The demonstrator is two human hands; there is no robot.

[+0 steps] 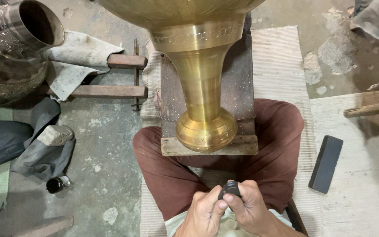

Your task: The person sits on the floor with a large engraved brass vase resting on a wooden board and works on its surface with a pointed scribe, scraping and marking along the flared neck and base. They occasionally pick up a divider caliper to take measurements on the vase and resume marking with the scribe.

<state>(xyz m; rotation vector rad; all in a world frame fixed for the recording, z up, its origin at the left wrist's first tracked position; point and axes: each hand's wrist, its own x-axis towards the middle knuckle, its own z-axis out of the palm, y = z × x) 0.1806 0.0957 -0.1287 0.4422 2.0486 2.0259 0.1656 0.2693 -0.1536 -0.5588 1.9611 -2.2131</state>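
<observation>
Small dark block [230,188] sits low in the view at about six o'clock, pinched between both hands over the person's lap. Left hand [203,215] curls beside it, thumb and forefinger closed on its lower left edge; right hand [250,210] wraps its top and right side, fingers folded tight — neither hand is spread.

Directly above, toward twelve o'clock, a brass vase [202,87] lies neck-down on a dark wooden board [242,87] that rests across the maroon-trousered knees [281,131]. At three o'clock a flat black sharpening stone [326,163] lies on the woven mat [281,57], well apart from the hands. At ten o'clock an engraved silver-coloured vessel [14,35] rests near a wooden clamp [119,79] — a small dark bottle [57,184] lies at eight o'clock on the concrete floor [101,158].
</observation>
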